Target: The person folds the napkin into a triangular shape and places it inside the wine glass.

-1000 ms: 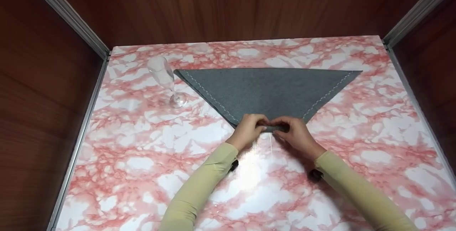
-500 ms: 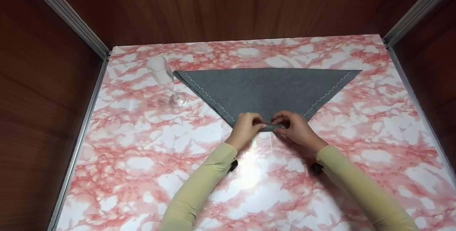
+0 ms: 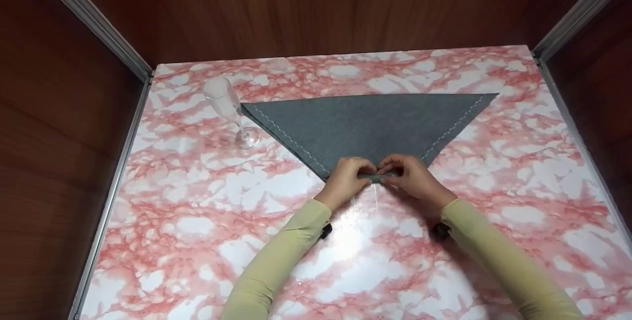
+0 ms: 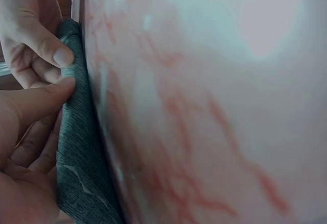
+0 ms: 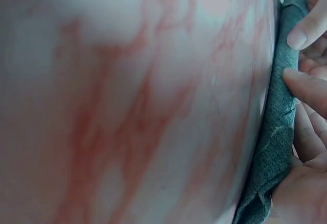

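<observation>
Both hands are inching along the near tip of the gray cloth (image 3: 368, 122), and over the last second they are shifting only slightly, rolling the point a little tighter toward 12 o'clock while the wide triangle is lying almost unmoved on the pink marbled tabletop (image 3: 197, 221). The left hand (image 3: 345, 178) is pinching the rolled tip with thumb and curled fingers, and the right hand (image 3: 412, 179) is doing the same just beside it at 3 o'clock, the fingertips nearly touching. In both wrist views, the thumb of each hand is pressing onto the cloth's small thick roll, so the work seems to be at the very start of rolling. A clear stemmed glass (image 3: 229, 110) is standing at 9 o'clock of the cloth, its foot just beside the cloth's left edge.
</observation>
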